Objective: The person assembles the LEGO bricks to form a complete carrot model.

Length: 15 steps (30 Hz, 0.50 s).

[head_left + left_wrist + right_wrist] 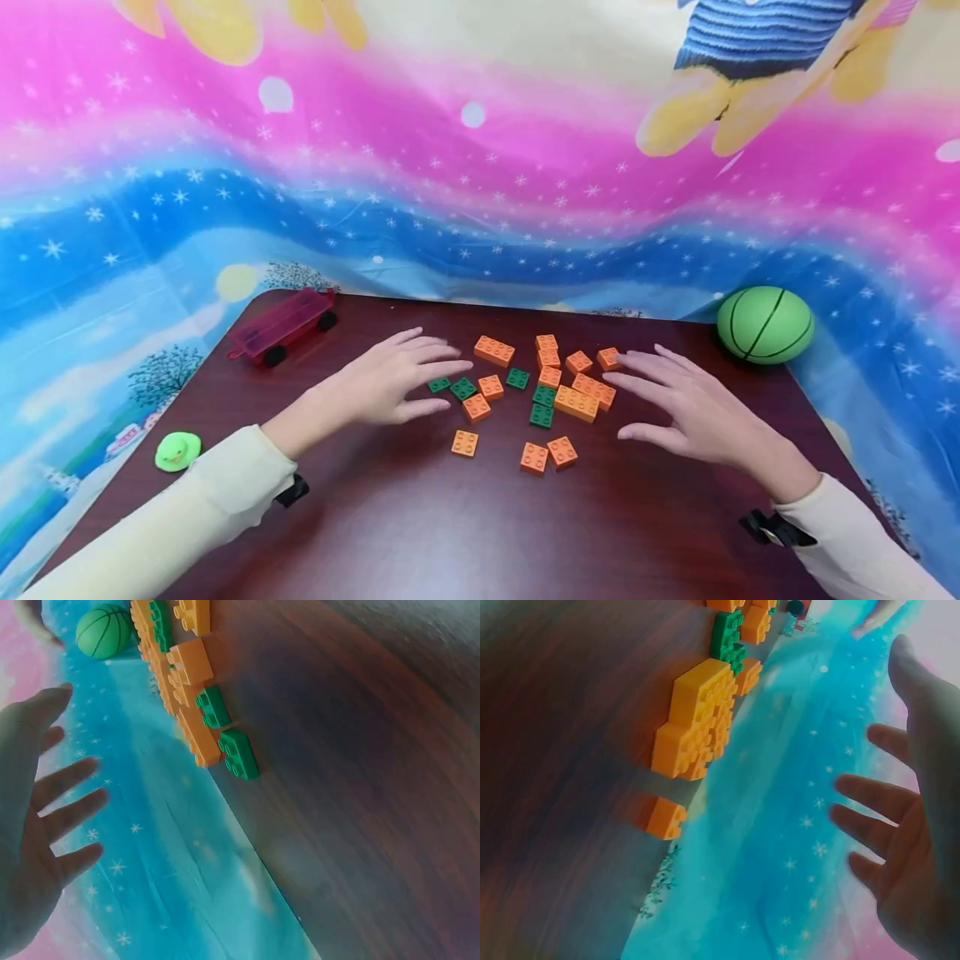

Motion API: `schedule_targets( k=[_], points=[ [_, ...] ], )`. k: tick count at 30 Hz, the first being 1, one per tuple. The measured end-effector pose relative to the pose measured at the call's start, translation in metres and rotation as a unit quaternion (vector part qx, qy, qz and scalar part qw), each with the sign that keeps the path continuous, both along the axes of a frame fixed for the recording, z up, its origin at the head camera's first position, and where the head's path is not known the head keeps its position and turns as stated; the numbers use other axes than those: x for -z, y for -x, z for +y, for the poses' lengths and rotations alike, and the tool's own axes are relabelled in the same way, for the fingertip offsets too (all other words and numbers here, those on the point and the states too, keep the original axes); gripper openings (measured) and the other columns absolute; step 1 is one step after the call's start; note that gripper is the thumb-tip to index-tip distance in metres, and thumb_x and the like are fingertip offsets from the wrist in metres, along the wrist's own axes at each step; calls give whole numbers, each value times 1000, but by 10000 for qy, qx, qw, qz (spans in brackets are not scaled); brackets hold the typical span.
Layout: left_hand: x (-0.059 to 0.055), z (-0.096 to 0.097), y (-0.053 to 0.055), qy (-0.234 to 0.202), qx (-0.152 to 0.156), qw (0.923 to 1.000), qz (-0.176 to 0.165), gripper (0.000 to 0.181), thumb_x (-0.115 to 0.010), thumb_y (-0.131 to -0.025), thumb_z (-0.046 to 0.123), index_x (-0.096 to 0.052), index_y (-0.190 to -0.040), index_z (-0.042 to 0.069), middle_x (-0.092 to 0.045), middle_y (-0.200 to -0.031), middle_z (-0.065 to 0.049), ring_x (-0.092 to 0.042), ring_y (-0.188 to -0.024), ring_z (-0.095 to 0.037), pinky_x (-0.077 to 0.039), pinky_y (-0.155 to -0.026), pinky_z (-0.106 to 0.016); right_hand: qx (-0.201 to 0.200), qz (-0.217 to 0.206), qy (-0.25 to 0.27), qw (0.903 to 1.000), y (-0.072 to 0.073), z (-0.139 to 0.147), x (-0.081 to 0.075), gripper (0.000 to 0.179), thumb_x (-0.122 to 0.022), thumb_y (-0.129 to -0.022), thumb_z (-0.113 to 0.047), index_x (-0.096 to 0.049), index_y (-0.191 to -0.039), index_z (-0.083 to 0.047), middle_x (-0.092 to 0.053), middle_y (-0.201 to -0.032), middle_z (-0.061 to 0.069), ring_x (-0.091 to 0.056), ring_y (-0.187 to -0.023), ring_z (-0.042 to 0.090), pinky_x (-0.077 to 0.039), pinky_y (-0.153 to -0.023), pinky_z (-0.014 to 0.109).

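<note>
Orange and green toy building bricks lie loose across the middle of the dark table. My left hand (pixel 393 377) hovers at the left side of the bricks with its fingers spread, nearest a small green brick (pixel 438 384) that it partly covers. On the opposite side, my right hand (pixel 693 408) is held over the table, fingers apart, close to an orange brick (pixel 608 358) and a long orange brick (pixel 594 390). Neither hand holds anything. In the left wrist view, green bricks (pixel 238 754) stand beside orange ones; the right wrist view shows a larger orange brick (pixel 701 694).
A translucent red toy wagon (pixel 281 325) with black wheels stands at the back left. A green ball (pixel 765 325) sits at the back right corner. A green rubber duck (pixel 178 451) lies at the left edge. A printed cloth (pixel 450 208) hangs behind the table (pixel 450 533).
</note>
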<state>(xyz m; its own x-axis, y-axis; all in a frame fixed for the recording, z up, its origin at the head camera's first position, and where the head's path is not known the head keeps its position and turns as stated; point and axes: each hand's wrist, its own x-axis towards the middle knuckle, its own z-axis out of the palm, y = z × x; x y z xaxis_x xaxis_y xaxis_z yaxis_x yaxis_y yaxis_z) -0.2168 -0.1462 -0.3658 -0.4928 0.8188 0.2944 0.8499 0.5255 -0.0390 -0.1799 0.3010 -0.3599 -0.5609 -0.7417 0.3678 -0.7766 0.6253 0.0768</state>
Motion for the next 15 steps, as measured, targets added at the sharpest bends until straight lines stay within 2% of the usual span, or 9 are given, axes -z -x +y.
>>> schedule_targets(
  k=[2, 4, 5, 7, 9, 11, 13, 15],
  points=[
    [2, 3, 1, -6, -100, 9997, -222, 54, -73, -93, 44, -64, -141, 22, -72, -126, -2, -65, -120, -23, -49, -109, -49, -63, -15, 3, 10000, 2, -4, 1, 69, -79, -83, -54, -63, -142, -22, -63, -145, 9, -56, -136, 30, -2, -130, 24],
    [4, 8, 1, 98, -260, 9972, -691, 49, -72, -94, 44, -67, -137, 22, -74, -119, 0, -66, -111, -19, -53, -101, -44, -101, -38, -23, 9999, 2, -8, 4, 65, -79, -84, -54, -65, -139, -21, -64, -143, 9, -57, -135, 29, -1, -129, 22],
    [6, 10, 0, 208, -351, 9943, -982, 47, -70, -95, 45, -68, -136, 22, -74, -120, 1, -66, -113, -19, -53, -100, -44, -116, -48, -28, 9999, 1, -9, 6, 64, -78, -84, -55, -66, -137, -21, -64, -142, 9, -58, -134, 29, -1, -129, 21],
    [10, 15, -2, 462, -527, 9834, -1675, 44, -68, -97, 45, -68, -135, 24, -73, -123, 3, -65, -114, -15, -54, -99, -43, -114, -76, -53, 9999, 0, -13, 12, 62, -77, -85, -56, -68, -135, -21, -65, -140, 8, -59, -132, 30, -3, -129, 22],
    [16, 20, -5, 702, -676, 9677, -2325, 44, -68, -97, 46, -67, -136, 25, -72, -119, 7, -65, -108, -12, -55, -94, -40, -68, -112, -133, 9998, 0, -18, 17, 61, -75, -86, -59, -69, -134, -21, -66, -139, 7, -60, -131, 30, -15, -130, 31],
    [23, 25, -8, 896, -797, 9510, -2848, 47, -70, -96, 46, -65, -138, 26, -70, -110, 9, -64, -99, -8, -54, -86, -34, -1, -179, -222, 9996, 2, -23, 21, 60, -74, -87, -60, -69, -132, -21, -67, -137, 7, -61, -130, 30, -28, -126, 42],
    [30, 29, -12, 997, -919, 9382, -3184, 51, -73, -94, 45, -63, -140, 27, -66, -98, 9, -57, -85, -7, -48, -74, -29, 97, -219, -337, 9991, 5, -28, 25, 58, -73, -88, -60, -71, -130, -21, -68, -134, 7, -63, -127, 29, -40, -116, 50],
    [34, 32, -16, 1060, -1033, 9333, -3273, 55, -75, -92, 45, -62, -142, 26, -62, -92, 8, -53, -79, -7, -43, -69, -29, 199, -195, -446, 9986, 10, -34, 28, 57, -73, -87, -61, -73, -126, -19, -71, -124, 5, -66, -117, 26, -47, -107, 52]
  ],
)
